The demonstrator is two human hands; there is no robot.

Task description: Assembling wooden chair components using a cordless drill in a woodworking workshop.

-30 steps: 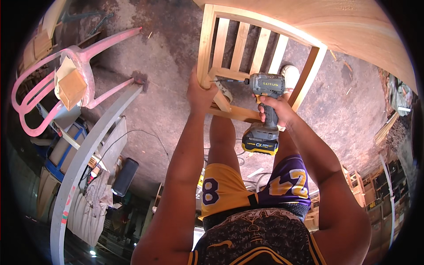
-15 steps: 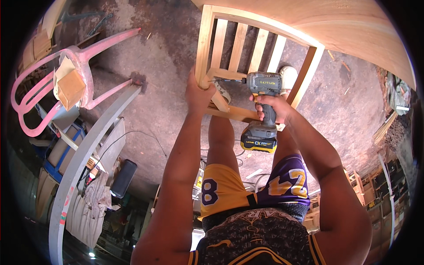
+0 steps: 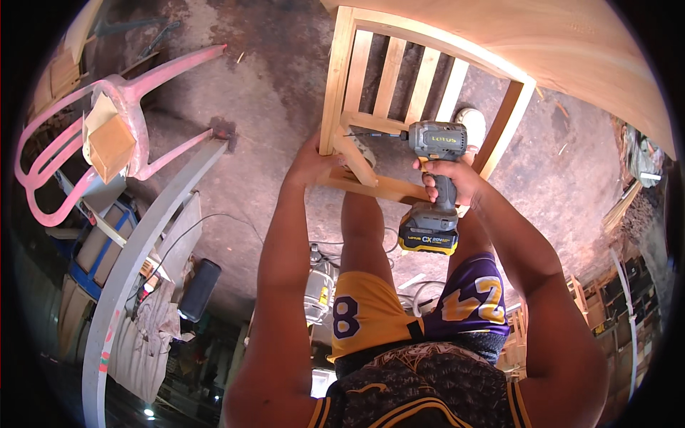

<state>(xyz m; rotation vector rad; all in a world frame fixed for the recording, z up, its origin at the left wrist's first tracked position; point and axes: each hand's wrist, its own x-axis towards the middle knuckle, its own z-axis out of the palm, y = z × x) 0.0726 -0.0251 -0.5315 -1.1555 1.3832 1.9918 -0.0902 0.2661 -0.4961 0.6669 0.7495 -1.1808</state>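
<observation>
My right hand (image 3: 460,180) is wrapped round the grip of a dark grey cordless impact driver (image 3: 439,143), with a black and yellow battery at its base. Its long thin bit points left, its tip by a short slanting wooden brace (image 3: 357,158) inside the corner of a slatted wooden frame (image 3: 339,78); whether it touches the wood I cannot tell. Around the frame's near left corner, my left hand (image 3: 314,165) is closed, some fingers hidden behind the wood. Pale slats (image 3: 389,78) run across the frame, which stands before my legs.
A large wooden panel (image 3: 571,36) rises beyond the frame. To the left are a pink plastic chair (image 3: 135,93) with a wood block on it and a long curved grey bar (image 3: 153,207). A thin cable (image 3: 214,214) crosses the floor; a silver machine (image 3: 319,292) stands beside my leg.
The frame and the driver have shifted slightly right together. My left hand has slipped a little lower on the frame's corner.
</observation>
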